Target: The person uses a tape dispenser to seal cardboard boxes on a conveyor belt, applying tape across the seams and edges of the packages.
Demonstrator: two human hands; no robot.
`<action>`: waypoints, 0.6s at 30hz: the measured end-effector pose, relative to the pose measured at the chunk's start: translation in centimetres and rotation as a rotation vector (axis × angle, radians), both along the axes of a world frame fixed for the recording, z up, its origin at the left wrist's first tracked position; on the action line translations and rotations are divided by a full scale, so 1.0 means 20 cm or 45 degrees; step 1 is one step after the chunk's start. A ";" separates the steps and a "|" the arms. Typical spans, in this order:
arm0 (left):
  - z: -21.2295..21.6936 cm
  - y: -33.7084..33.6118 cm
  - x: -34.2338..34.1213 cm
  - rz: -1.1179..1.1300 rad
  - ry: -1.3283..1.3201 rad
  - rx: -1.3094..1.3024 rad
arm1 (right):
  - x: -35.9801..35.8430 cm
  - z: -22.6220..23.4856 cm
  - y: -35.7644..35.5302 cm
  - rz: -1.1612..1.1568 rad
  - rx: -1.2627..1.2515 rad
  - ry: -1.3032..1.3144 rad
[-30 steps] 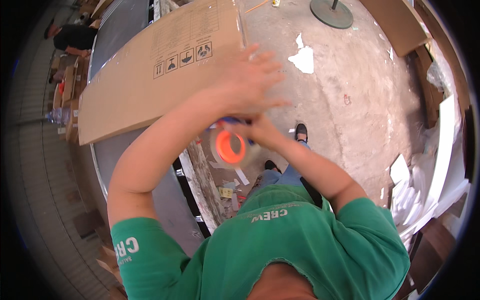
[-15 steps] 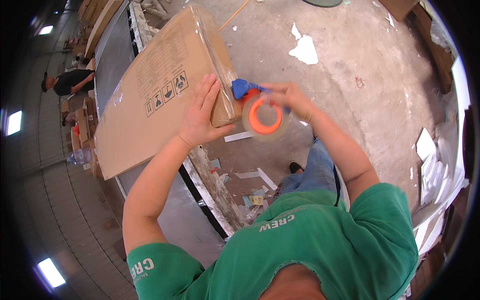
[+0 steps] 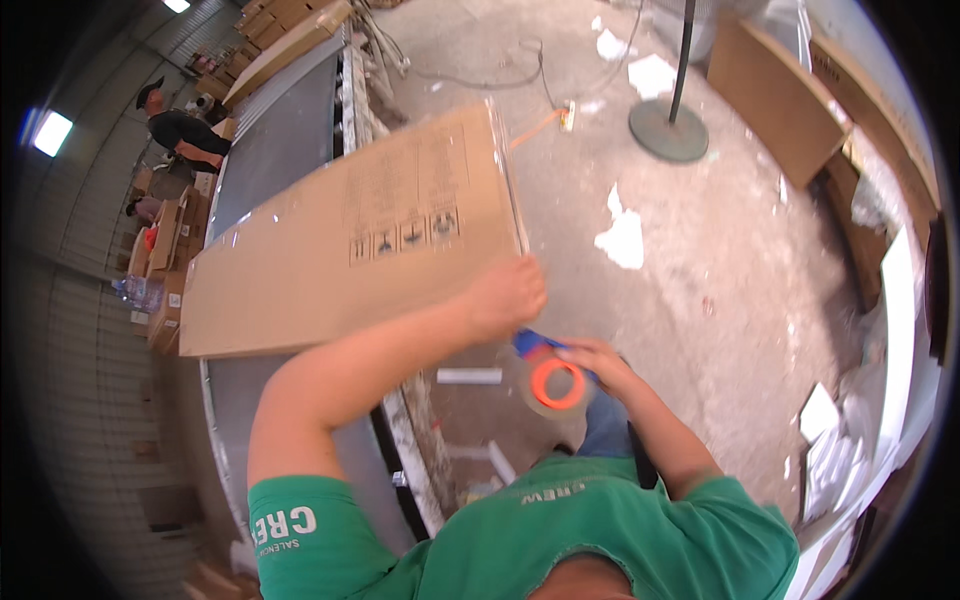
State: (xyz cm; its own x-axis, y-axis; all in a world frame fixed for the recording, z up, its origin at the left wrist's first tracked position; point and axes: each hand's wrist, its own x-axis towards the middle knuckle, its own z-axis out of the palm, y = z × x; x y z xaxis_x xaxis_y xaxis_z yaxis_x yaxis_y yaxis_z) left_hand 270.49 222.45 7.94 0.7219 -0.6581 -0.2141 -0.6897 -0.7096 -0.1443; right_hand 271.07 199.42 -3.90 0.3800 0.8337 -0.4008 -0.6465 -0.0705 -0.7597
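Note:
A large flat cardboard box [image 3: 310,240] with printed symbols lies across the metal-topped conveyor table, its right end jutting past the table edge. Clear tape shines along that end. At the box's near right corner, my left hand [image 3: 510,295] is closed, its fingers curled round the edge; the fingertips are hidden. My right hand [image 3: 600,365] grips a blue tape dispenser [image 3: 535,343] carrying a clear roll with an orange core [image 3: 557,384]. The dispenser is just below the left hand, off the box and nearer my body.
The conveyor table [image 3: 280,130] runs away to the far left, where a person in dark clothes [image 3: 185,135] stands by stacked cartons. A round-based stand [image 3: 668,130] is on the floor beyond the box. Leaning cardboard [image 3: 775,100] and white sheets [image 3: 830,455] line the right side.
My left hand has gone from lying flat on the box to curling at its end corner. My right hand has drawn the dispenser away from the box end, toward me. The view has shifted.

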 end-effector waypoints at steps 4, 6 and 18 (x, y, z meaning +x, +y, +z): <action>0.14 0.01 0.44 0.609 0.400 0.553 | 0.35 -0.13 -0.52 -0.161 -0.444 -0.228; 0.12 0.30 0.78 0.742 0.204 0.586 | 0.54 -0.11 -0.64 -0.158 -0.611 -0.320; -0.22 0.72 1.10 1.553 -0.585 -0.385 | 2.06 0.37 0.73 -0.230 0.121 -0.222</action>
